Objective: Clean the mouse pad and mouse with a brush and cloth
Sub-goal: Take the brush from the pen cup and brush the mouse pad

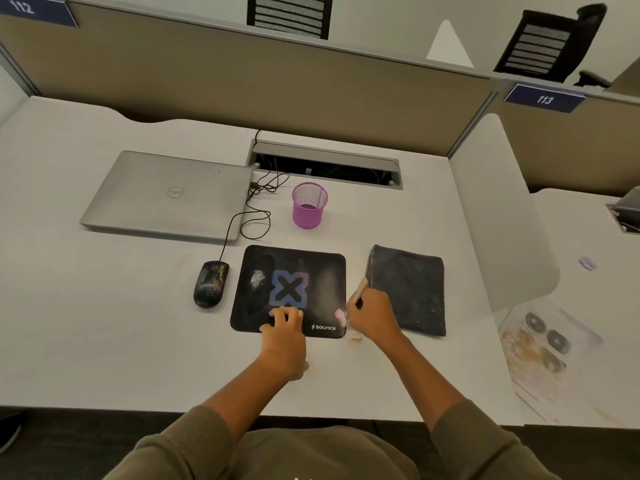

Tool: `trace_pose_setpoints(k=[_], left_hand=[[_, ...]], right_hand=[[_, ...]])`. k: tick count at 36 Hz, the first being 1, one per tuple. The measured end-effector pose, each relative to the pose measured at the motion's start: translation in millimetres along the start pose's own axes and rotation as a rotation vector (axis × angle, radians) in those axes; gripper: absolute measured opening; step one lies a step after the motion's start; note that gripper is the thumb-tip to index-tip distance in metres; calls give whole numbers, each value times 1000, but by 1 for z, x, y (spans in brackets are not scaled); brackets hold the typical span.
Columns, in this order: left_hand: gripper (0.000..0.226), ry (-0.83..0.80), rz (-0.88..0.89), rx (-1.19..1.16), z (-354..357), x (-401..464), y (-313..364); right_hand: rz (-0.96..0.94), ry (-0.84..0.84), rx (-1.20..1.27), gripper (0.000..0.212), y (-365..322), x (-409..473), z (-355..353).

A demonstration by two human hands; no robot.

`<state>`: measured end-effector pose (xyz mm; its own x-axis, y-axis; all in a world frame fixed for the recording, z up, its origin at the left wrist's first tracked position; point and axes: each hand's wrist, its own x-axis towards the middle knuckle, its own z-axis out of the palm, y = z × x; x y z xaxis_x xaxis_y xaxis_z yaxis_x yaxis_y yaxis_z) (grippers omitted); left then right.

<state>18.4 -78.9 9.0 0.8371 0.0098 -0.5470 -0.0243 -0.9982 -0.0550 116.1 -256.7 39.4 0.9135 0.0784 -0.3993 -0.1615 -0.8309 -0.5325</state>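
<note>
"sounce" mouse pad, Dell laptop, "113" sign

A closed silver laptop lies flat on the white table, far left. Just right of it stands an upright pink mesh pen cup, and behind that an open cable tray is sunk into the table. Beige partition panels line the far edge, carrying blue number plates. A printed paper sheet lies at the near right. Two black office chairs stand beyond the partitions.

mouse left, cloth right (seemingly flat)
</note>
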Motion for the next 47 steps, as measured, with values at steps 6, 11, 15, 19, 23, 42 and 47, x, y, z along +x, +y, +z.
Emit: trace_pose_setpoints(k=[6,11,15,19,23,42,47], left_hand=[[91,-3,0,20,-1,0,1],[90,0,3,15,-2,-1,1],[91,1,5,2,-2,-1,0],[91,-1,4,5,-2,-1,0],[89,-6,10,28,-2,-1,0],[93,9,10,2,-2,-2,-2],[91,8,6,24,-2,-3,-1]], right_hand=[[9,-134,-145,18,5,-9,-2],[-45,-1,-39,32,-3,-10,-14],[-83,-64,-68,23,0,-16,-6],[-13,-142,-172,30,7,-16,-12],[-51,20,-40,24,10,-22,-12],[-325,40,-7,7,42,-24,-16],[-299,-73,-108,16,61,-41,-16]])
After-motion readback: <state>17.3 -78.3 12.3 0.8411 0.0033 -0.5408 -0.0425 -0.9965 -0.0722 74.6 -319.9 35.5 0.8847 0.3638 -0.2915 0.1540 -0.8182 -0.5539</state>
